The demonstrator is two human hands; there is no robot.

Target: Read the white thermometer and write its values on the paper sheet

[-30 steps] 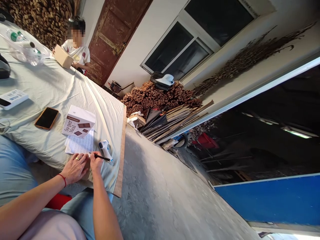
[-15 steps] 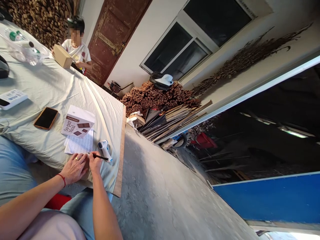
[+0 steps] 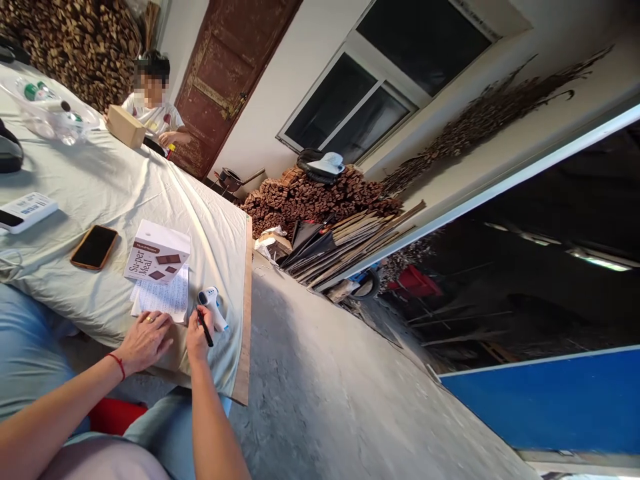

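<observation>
Cloth covers the bench (image 3: pixel 100 180), where a paper (image 3: pixel 163 298) lies under a box (image 3: pixel 157 252). Right hand (image 3: pixel 199 337), fingers pinched, grips a pen (image 3: pixel 205 329) beside a thermometer (image 3: pixel 214 305). Left hand (image 3: pixel 145 340) rests flat, fingers spread, at the paper's near edge.

print on the paper sheet (image 3: pixel 163 298) too small to read; left hand (image 3: pixel 145 340) hides its near edge.
</observation>
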